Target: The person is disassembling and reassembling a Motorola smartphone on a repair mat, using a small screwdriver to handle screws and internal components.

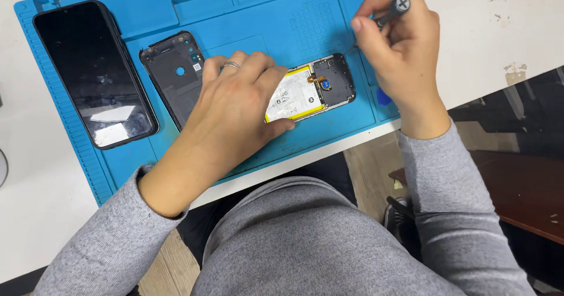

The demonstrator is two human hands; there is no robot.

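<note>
- The opened phone (311, 88) lay on the blue mat (247, 14), at 1 o'clock from the left hand (235, 105).
- Left hand was spread flat, pressing the phone's near end; it gripped nothing.
- Right hand (399, 49) was pinched closed around a screwdriver (392, 12), its tip at the phone's 1 o'clock corner.
- Judged light, rigid, fragile; exposed battery and cable call for holding by the frame edges.
- The back cover (173, 75) and a second phone (94, 72) lay at 9 o'clock.
</note>
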